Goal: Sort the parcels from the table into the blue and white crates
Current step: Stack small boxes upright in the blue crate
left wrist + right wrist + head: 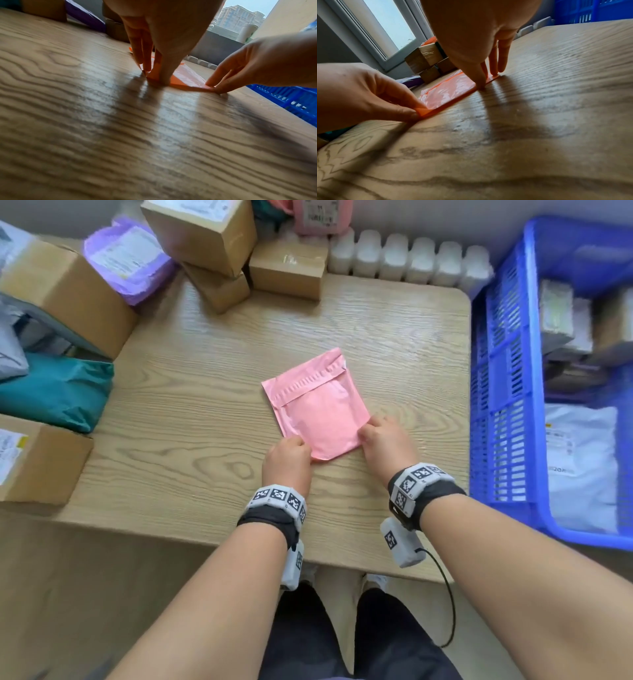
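A pink padded mailer lies flat in the middle of the wooden table. My left hand pinches its near left corner, which is bent up slightly in the right wrist view. My right hand pinches the near right corner. The left wrist view shows the mailer under my left hand, with my right hand beside it. In the right wrist view the mailer lies between my right hand and left hand. The blue crate stands right of the table and holds several parcels. No white crate is in view.
Cardboard boxes and a purple mailer crowd the table's back left. A large box, a teal bag and another box line the left edge. White bottles stand in a row at the back.
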Motion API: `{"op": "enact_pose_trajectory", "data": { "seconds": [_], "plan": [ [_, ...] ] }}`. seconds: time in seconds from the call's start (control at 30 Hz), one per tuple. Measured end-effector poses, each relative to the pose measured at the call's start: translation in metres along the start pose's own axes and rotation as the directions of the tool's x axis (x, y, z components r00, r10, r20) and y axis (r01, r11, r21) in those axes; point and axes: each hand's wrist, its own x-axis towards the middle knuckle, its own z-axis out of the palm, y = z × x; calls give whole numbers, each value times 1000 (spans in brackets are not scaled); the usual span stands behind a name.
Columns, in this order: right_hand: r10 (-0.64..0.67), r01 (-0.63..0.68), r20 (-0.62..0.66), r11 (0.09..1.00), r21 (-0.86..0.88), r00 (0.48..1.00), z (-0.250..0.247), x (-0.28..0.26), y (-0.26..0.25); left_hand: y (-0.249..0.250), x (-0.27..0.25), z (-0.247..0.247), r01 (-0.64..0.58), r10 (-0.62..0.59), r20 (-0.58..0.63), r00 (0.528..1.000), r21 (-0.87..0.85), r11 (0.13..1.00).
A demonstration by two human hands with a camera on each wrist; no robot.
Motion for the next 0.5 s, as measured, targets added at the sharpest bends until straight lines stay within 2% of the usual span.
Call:
{"op": "enact_pose_trajectory", "data": {
  "seconds": [0.07, 0.13, 0.2, 0.3, 0.4, 0.5],
  "plan": [
    [4, -4, -29, 1000, -6, 1000, 1, 1, -1, 0, 2, -3, 2, -2, -10, 1000, -5, 1000],
    [10, -10, -4, 1000, -3, 1000, -1, 0, -1, 0, 4, -12, 19, -20, -14, 1000, -63, 998],
    [30, -30, 43, 999, 12, 999, -8, -3, -2, 1, 5, -21, 41, -51, -82, 995, -128, 991],
    [89, -96, 75, 992, 83, 993, -19, -11, -8, 11, 3, -35, -14, -28, -201, 979, -203, 979],
    [115, -98, -72, 974, 204, 991, -33, -19, -18, 23, 5, -51, -18, -49, -254, 966, -253, 967],
    [169, -104, -185, 942, 318, 968, -57, -16, -24, 32, 10, -72, 17, -129, -292, 948, -356, 934]
  ]
}}
